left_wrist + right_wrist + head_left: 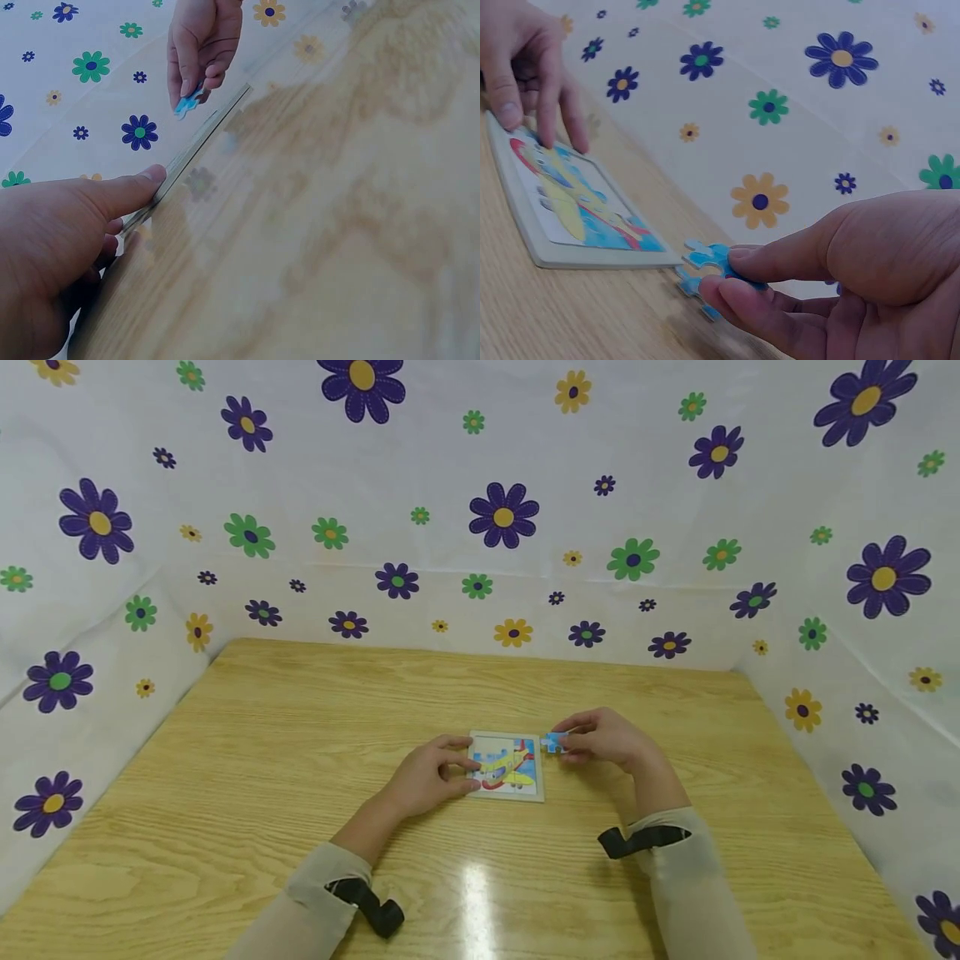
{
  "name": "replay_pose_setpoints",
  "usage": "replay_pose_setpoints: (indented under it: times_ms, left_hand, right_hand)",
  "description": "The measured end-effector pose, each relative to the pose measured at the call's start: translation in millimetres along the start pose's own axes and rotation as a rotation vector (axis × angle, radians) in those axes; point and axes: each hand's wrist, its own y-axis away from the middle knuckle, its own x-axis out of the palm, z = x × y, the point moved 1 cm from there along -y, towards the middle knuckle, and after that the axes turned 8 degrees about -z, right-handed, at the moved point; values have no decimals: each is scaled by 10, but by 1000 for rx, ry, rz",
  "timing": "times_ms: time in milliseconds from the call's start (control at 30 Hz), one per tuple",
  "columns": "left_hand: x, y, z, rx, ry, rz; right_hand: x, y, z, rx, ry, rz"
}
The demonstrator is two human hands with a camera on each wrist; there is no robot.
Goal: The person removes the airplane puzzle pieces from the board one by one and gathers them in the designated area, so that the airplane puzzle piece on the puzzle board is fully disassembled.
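Observation:
A square jigsaw puzzle with a yellow, red-trimmed airplane picture sits in a pale tray (542, 777) on the table. Bare backing shows in its upper left part. My left hand (431, 777) rests at the tray's left side, its thumb and fingertips spread along that edge. Beyond the tray's right edge, my right hand (607, 742) pinches a blue jigsaw piece (705, 255) between thumb and fingers. Lower down in the right wrist view more blue tabbed edge shows; whether it belongs to a second piece I cannot tell. The left wrist view catches the tray (191, 154) edge-on.
The wood-grain table (300, 718) carries a bright glare streak near its front. White cloth (420, 460) printed with flowers rises behind and along both sides. Black straps (645, 839) circle both sleeves.

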Motion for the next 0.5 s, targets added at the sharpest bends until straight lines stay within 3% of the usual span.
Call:
replay_pose_setpoints:
  times_ms: [500]
  left_hand:
    - [5,-2,-5,5,-18,-5]
  right_hand:
    - [-316,44,-191,39,-37,-73]
